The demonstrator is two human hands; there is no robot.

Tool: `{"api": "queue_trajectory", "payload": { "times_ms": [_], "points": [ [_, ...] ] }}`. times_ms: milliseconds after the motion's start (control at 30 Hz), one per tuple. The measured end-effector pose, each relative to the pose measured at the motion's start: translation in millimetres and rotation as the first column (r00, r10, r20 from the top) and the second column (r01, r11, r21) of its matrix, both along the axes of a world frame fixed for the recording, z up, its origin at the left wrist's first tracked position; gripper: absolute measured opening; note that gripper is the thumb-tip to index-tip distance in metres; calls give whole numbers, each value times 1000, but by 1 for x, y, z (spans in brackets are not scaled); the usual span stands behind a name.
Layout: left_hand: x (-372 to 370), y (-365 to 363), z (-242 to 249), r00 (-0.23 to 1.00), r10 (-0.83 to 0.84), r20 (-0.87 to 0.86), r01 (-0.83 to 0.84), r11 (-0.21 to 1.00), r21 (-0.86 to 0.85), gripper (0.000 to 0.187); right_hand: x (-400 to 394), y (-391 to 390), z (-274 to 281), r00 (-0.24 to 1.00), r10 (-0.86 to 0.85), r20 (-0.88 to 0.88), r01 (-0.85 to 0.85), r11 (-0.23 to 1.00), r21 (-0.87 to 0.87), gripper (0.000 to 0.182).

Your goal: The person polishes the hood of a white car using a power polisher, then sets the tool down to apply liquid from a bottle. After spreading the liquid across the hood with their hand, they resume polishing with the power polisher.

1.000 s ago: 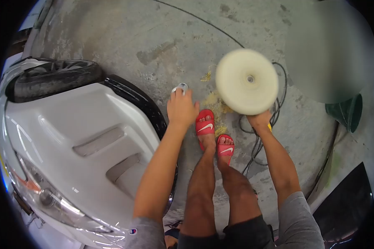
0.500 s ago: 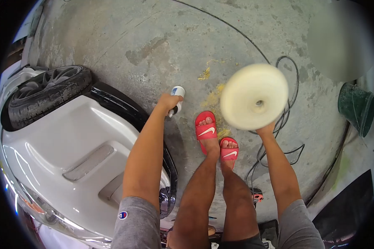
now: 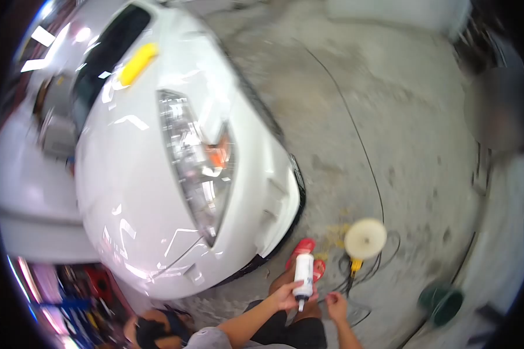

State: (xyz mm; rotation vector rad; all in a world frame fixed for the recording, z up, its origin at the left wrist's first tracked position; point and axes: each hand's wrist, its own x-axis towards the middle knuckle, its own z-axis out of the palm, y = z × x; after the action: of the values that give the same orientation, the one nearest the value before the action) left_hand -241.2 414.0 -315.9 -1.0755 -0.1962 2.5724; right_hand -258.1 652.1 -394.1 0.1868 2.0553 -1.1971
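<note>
My left hand [image 3: 286, 296] is wrapped round a white bottle [image 3: 304, 272], whose dark cap and narrow nozzle point toward my body. My right hand [image 3: 335, 303] is beside it, slightly apart; blur hides how its fingers are set. Past that hand, a polisher with a round cream pad [image 3: 365, 238] and a yellow body [image 3: 356, 266] rests pad up on the floor, separate from both hands. Red slides [image 3: 303, 248] are on my feet.
A white car [image 3: 140, 174] fills the left side, with a yellow object [image 3: 138, 64] on it. A black cable [image 3: 358, 131] crosses the floor and loops near the polisher. A dark green bucket [image 3: 441, 303] stands at lower right. Part of a person [image 3: 151, 330] seems visible at lower left.
My right hand has let go of the polisher, which is now on the floor. The bottle has come closer to my body. The view has swung up and left, showing more of the car.
</note>
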Motion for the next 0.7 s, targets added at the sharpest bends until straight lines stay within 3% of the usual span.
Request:
{"api": "queue_trajectory", "payload": {
  "times_ms": [33,100,167,200,267,400,467,500,600,667,700],
  "points": [
    [12,-3,25,999,37,-36,-34,996,78,51,0,-10,19,999,-15,50,19,997,-78,17],
    [30,-11,54,985,30,-172,-56,988,-146,48,1,-42,64,989,-83,118,108,969,-222,14],
    [32,-27,82,966,44,-256,-141,916,-376,45,-8,-82,145,986,-102,130,145,911,-386,17],
    [35,-41,98,963,111,-247,-204,897,-392,44,-7,-97,176,993,-72,95,104,914,-393,17],
    [45,-68,116,936,256,-242,-338,846,-413,40,1,-131,221,976,24,216,77,893,-445,20],
    [78,-110,150,852,350,-389,-495,778,-386,42,28,-190,284,991,128,30,-100,879,-467,20],
    [109,-129,185,808,390,-442,-577,675,-460,43,49,-212,293,987,157,21,-131,884,-448,20],
    [128,-140,189,812,387,-436,-571,680,-460,43,65,-223,294,985,170,36,-137,886,-442,19],
    [184,-165,203,766,404,-500,-631,620,-466,49,111,-256,311,944,64,322,122,842,-525,22],
    [219,-187,224,744,311,-591,-654,519,-550,59,145,-281,328,922,40,386,179,838,-515,23],
    [236,-194,232,746,315,-586,-650,532,-543,59,159,-288,335,894,24,448,232,830,-508,24]
  ]
}}
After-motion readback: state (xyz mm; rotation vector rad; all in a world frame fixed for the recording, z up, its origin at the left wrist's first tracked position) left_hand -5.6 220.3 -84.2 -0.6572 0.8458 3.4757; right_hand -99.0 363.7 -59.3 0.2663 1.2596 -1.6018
